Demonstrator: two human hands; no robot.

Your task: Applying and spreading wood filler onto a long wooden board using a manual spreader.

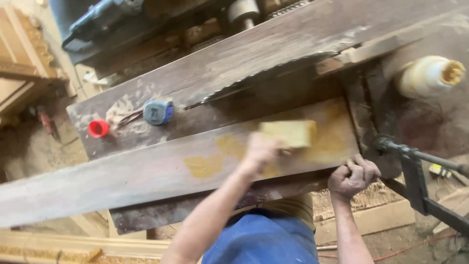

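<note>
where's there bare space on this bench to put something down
The long grey plank is bare left of the yellow smears. Behind it, between the blue tape measure and the saw blade, is a small gap. It is crowded around the left hand, yellow block and right hand.

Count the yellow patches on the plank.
2: one patch left of the left hand, one larger patch under the block near the right hand. The left hand may hide more.

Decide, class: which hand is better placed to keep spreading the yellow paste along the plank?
Left hand: it is on the plank holding the yellow block by the paste. The right hand grips the plank's edge.
</note>
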